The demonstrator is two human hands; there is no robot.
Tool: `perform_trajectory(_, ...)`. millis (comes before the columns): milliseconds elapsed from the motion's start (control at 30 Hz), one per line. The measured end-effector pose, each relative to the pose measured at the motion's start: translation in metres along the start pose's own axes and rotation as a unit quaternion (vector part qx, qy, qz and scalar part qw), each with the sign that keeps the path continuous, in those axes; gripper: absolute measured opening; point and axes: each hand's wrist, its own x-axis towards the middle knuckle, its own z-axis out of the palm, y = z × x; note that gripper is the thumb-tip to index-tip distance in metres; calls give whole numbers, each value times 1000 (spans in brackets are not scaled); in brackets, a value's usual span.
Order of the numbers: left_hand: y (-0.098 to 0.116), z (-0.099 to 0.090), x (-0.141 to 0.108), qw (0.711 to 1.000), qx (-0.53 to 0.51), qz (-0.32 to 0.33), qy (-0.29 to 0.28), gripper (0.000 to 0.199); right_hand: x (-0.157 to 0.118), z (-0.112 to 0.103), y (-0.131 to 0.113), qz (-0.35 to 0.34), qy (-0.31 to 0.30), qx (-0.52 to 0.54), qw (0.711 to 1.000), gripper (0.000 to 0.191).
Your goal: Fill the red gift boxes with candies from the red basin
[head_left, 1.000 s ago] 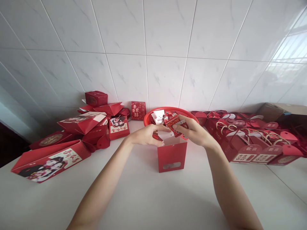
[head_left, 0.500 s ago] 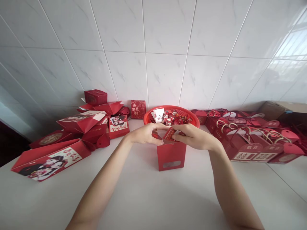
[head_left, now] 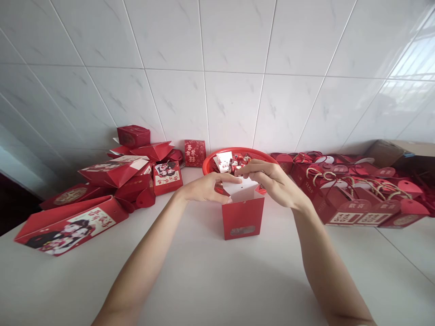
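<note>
A red gift box (head_left: 242, 218) with a white inside and a small oval window stands upright and open-topped in front of me. My left hand (head_left: 207, 186) grips its left side near the rim, fingers behind and thumb towards the front. Over the back of the box's opening hovers my right hand (head_left: 272, 181), its fingers bent forward, loosely apart, with nothing visible in them. Just behind the box sits a red plastic basket (head_left: 211, 166) with wrapped candies (head_left: 235, 164) and a white card (head_left: 224, 161) in it. The right hand covers part of the basket.
On the left lies a pile of red boxes (head_left: 112, 171), with a larger printed box (head_left: 74, 228) in front. A small red packet (head_left: 195, 153) leans against the tiled wall. Rows of closed boxes with rope handles (head_left: 356, 199) stand at right, beside a cardboard carton (head_left: 390, 148).
The red packet that my right hand held over the box is out of sight, and something now shows behind the window. My right hand has risen towards the basket; the left stays at the box.
</note>
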Motion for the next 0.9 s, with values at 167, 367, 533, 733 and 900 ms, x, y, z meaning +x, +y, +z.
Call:
perform_trajectory(167,-3,0,0,1000,-3,-6,-4,56,4,8,9,1,30,54,998,38)
perform_trajectory(367,-4,-2,1,999,-8,-24,-21,63,12,14,25,-16,10,137,990,35)
perform_trajectory(533,1,-1,1,1000,-5,-3,-15,38,13,16,32,-21,-74,237,968,31)
perform_trajectory(733,0,0,1,999,-25,-9,-33,30,11,15,32,24,-164,283,945,36)
perform_trajectory(900,-2,-1,1,1000,-11,-2,-19,44,10,9,29,36,-79,245,966,34)
